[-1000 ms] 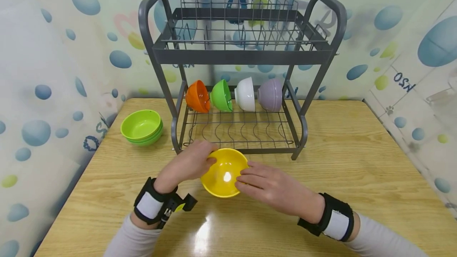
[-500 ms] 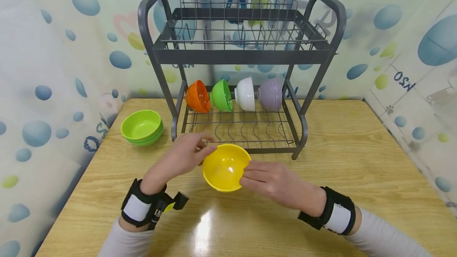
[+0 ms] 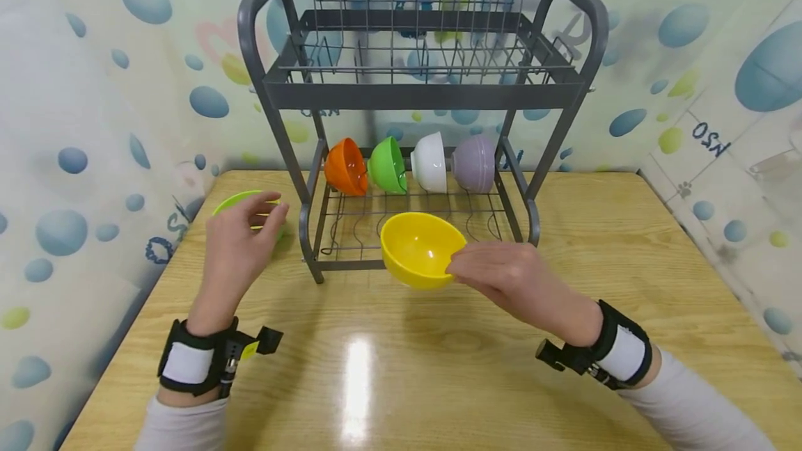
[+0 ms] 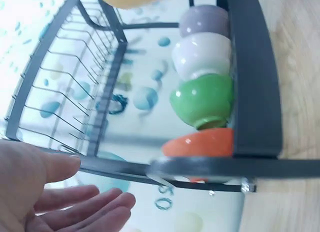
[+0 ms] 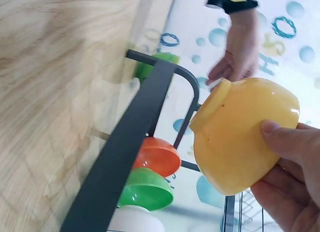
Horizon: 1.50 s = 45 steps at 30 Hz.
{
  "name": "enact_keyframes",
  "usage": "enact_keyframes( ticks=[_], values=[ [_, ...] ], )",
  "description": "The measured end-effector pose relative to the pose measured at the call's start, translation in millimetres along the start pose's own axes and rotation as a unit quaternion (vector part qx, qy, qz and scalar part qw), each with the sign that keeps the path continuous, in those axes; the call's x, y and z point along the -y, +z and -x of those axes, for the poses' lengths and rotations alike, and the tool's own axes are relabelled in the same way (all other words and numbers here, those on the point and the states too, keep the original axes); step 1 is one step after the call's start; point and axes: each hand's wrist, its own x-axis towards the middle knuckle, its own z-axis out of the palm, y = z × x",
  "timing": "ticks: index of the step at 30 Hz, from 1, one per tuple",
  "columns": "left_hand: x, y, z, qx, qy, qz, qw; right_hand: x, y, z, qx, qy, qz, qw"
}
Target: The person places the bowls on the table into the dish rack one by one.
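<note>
My right hand point(image 3: 520, 280) pinches the right rim of a yellow bowl point(image 3: 416, 249), thumb on the outside in the right wrist view. The bowl is raised in front of the dish rack's lower tier, its mouth facing up and toward me. My left hand point(image 3: 238, 249) holds nothing; its loosely bent fingers overlap the stacked green bowls point(image 3: 233, 200) at the left, hiding most of them. On the lower tier of the dish rack point(image 3: 420, 96), an orange bowl point(image 3: 344, 167), a green bowl point(image 3: 387, 165), a white bowl point(image 3: 429, 163) and a purple bowl point(image 3: 474, 164) stand on edge in a row.
The rack's upper tier point(image 3: 407, 54) has wire dividers, and its grey handles rise at both sides. The rack stands on a wooden table point(image 3: 426, 381) against a patterned wall covering point(image 3: 125, 124). Curved wires point(image 3: 354, 228) line the front of the lower tier.
The left hand has let go of the yellow bowl and moved left to the green bowls. The right hand has lifted the yellow bowl up and slightly right, toward the rack.
</note>
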Motion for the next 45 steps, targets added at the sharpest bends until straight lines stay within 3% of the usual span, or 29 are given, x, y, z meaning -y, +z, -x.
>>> enact_keyframes(
  ticks=[6, 10, 14, 18, 25, 30, 37, 45],
  values=[
    [15.2, 9.4, -4.5, 0.077, -0.07, 0.016, 0.9945, -19, -14, -1.5, -0.041, 0.08, -0.073, 0.9933],
    [21.2, 17.1, -6.9, 0.116, -0.102, 0.058, 0.9863, -30, -22, -2.2, -0.049, 0.161, -0.106, 0.98],
    [25.6, 24.1, -9.2, 0.147, -0.132, 0.121, 0.9728, -39, -28, -1.8, -0.042, 0.231, -0.143, 0.9616],
    [27.7, 29.6, -10.2, 0.163, -0.155, 0.154, 0.962, -49, -31, 1.0, -0.033, 0.298, -0.199, 0.933],
    [27.7, 32.3, -11.9, 0.172, -0.162, 0.173, 0.9562, -64, -29, 11.1, -0.037, 0.396, -0.278, 0.8744],
    [28.8, 29.2, -14.6, 0.197, -0.173, 0.198, 0.9445, -72, -25, 15.5, -0.059, 0.411, -0.338, 0.8447],
    [29.6, 25.2, -16.4, 0.218, -0.179, 0.215, 0.935, -77, -18, 18.0, -0.098, 0.434, -0.423, 0.7895],
    [30.0, 24.9, -16.6, 0.222, -0.183, 0.216, 0.933, -77, -15, 19.2, -0.106, 0.478, -0.446, 0.7493]
  ],
)
